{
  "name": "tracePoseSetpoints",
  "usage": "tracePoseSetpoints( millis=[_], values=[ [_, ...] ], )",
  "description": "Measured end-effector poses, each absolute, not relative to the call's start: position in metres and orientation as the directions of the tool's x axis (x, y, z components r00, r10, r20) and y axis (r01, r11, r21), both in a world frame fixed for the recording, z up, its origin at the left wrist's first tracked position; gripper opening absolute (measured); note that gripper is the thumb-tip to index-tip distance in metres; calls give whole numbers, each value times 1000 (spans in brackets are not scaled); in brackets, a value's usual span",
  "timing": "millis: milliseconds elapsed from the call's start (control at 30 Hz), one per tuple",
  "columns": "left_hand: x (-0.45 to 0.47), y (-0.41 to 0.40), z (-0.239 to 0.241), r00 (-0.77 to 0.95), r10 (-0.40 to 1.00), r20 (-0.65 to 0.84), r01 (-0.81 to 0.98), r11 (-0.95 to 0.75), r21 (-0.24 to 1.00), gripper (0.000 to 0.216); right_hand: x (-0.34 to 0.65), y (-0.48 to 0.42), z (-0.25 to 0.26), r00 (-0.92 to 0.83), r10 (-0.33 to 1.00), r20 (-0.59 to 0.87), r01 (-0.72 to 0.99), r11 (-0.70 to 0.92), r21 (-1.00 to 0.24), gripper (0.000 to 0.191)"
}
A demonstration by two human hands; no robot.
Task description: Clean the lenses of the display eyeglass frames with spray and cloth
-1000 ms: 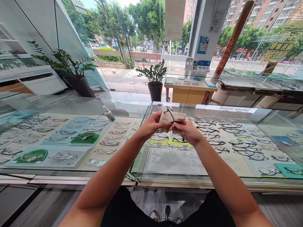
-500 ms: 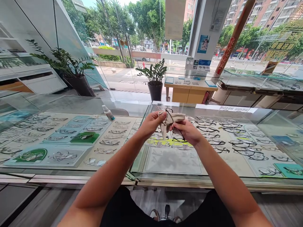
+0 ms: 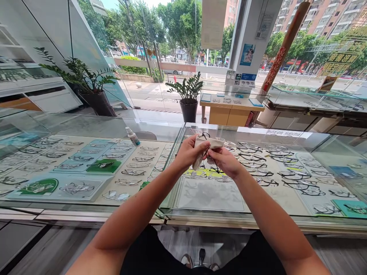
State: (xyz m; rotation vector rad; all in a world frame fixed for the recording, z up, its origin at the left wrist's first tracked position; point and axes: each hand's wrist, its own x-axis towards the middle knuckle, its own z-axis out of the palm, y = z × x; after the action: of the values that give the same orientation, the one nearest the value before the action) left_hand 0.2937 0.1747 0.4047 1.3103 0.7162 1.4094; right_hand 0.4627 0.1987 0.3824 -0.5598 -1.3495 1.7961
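Above the glass display counter, my left hand (image 3: 189, 152) is closed on a beige cleaning cloth (image 3: 215, 143), thumb pressed on top. The cloth is folded over part of a pair of dark-framed eyeglasses (image 3: 205, 135). My right hand (image 3: 225, 161) pinches the eyeglasses and the cloth from the other side. A dark temple of the eyeglasses seems to hang below the fingers. Both hands nearly touch. The lenses are mostly hidden by cloth and fingers.
A white spray bottle (image 3: 132, 136) stands on the glass counter (image 3: 160, 128) to the left. Rows of eyeglasses (image 3: 255, 156) lie under the glass on both sides. Beyond the counter are a potted plant (image 3: 189, 110) and a small wooden display table (image 3: 229, 114).
My left hand has moved slightly right and its thumb has shifted across the cloth, closer to my right hand. The cloth is bunched differently around the eyeglasses.
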Motion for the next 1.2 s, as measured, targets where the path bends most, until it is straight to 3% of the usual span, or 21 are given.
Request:
tracePoseSetpoints(
  millis=[100,233,433,867,1200],
  values=[
    [293,175,406,104,924,367,-256,-332,908,53,463,196,383,-594,796,119,-315,-94,-944,50],
    [280,180,409,254,906,338,-228,-283,932,59,471,197,390,-598,791,128,-312,-83,-946,45],
    [268,183,411,394,870,295,-296,-184,937,46,479,202,396,-597,789,142,-330,-80,-941,44],
    [290,180,400,214,933,289,-353,-202,914,53,466,198,385,-578,809,110,-371,-140,-918,47],
    [283,180,402,277,907,316,-334,-217,917,46,470,196,395,-576,810,110,-402,-163,-901,45]
  ],
)
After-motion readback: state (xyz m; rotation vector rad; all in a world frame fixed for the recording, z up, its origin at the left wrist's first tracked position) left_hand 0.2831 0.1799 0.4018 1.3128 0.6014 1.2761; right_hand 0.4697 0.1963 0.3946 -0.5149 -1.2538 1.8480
